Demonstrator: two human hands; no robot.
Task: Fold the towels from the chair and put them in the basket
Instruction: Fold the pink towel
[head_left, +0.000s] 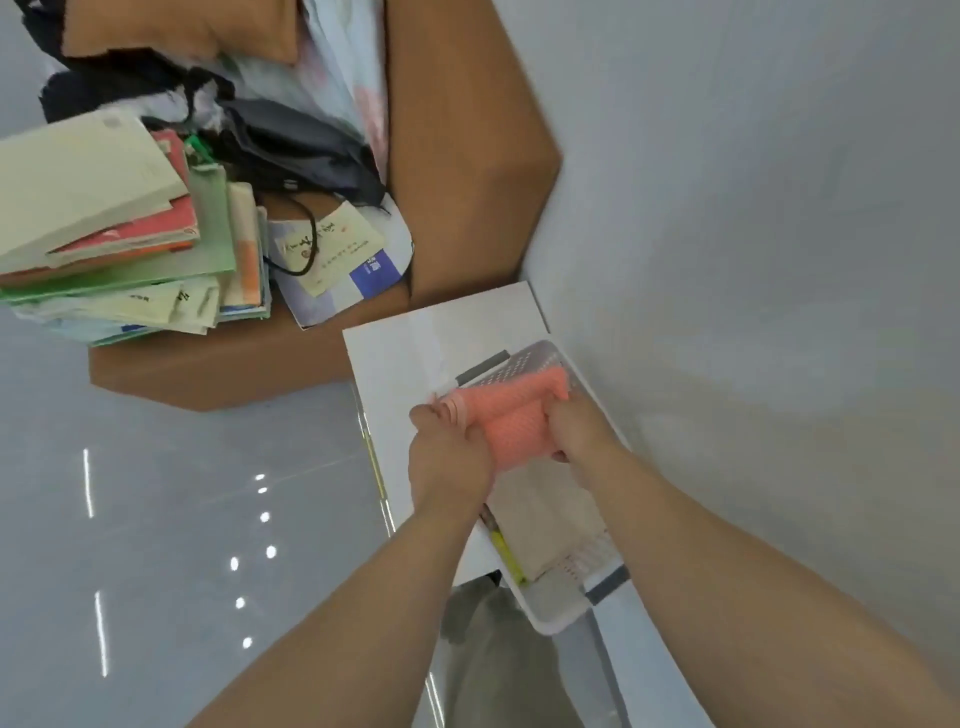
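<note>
Gripping the folded pink towel at either side, left hand and right hand hold it crosswise over the far end of the basket, mid-frame.

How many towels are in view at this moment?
2. A pink towel gripped by the left hand and right hand over the basket; a beige towel lying inside it. More may be hidden underneath.
</note>
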